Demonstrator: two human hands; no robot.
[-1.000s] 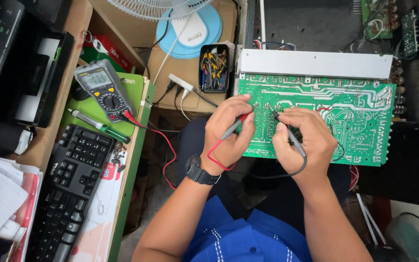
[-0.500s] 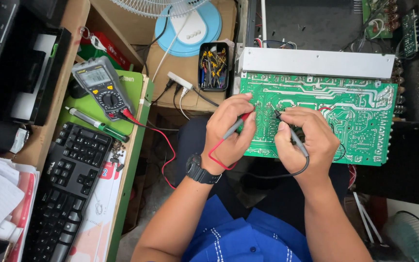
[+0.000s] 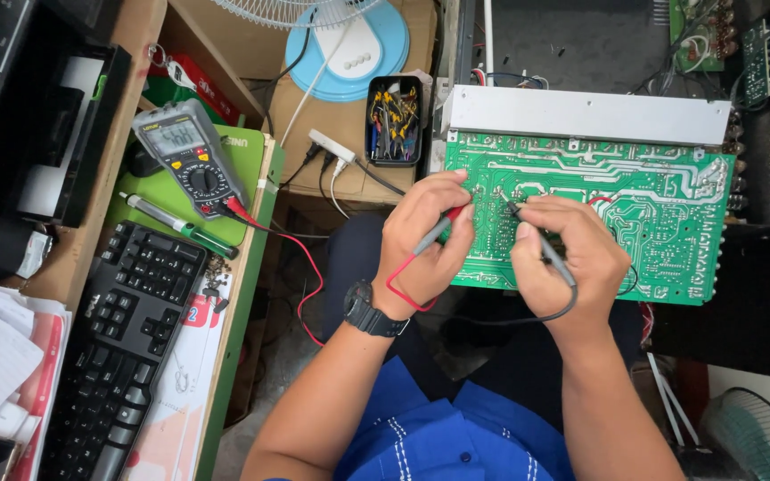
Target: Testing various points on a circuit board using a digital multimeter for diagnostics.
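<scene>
Cluttered workbench space is seen from above, with a wooden desk on the left and an opened metal chassis on the right. At the centre, a green circuit board is propped solder-side up against a pale metal heat sink, just in front of the person's knees. The left hand is closed around a red probe, fingers wrapped tight, its tip laid on the board's left part. The right hand is closed around a black probe, pinched pen-fashion, its tip set down just beside the red one; the two tips are near each other but apart. A black wristwatch is worn on the left wrist. From the left hand a red lead is trailed down and back up to a grey and yellow multimeter, which is laid on a green mat on the desk; its reading is too small to tell. A green-handled screwdriver is laid just below the meter, and a black keyboard below that. Further back, a small black tray of parts is seen on a cardboard box, beside the light blue base of a fan.
</scene>
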